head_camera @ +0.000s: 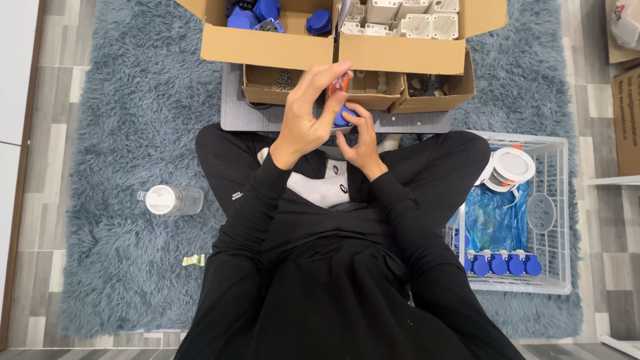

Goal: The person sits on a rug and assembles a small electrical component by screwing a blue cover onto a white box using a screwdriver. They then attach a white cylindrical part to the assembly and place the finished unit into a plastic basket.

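Observation:
I sit cross-legged on a blue shaggy rug (133, 120), dressed in black. My left hand (308, 110) is raised in front of me with its fingers closed on an orange-handled tool (340, 84), probably a screwdriver, that points down. My right hand (360, 137) sits just below and grips a small blue plastic part (343, 119) under the tool's tip. Both hands meet over a grey board (413, 121) in front of my knees.
A large cardboard box (333, 50) ahead holds blue parts (257, 15) and white parts (407, 19); smaller boxes (433, 90) hold hardware. A white wire basket (543, 220) at right contains blue parts, white round fittings and blue plastic. A clear bottle (170, 199) lies at left.

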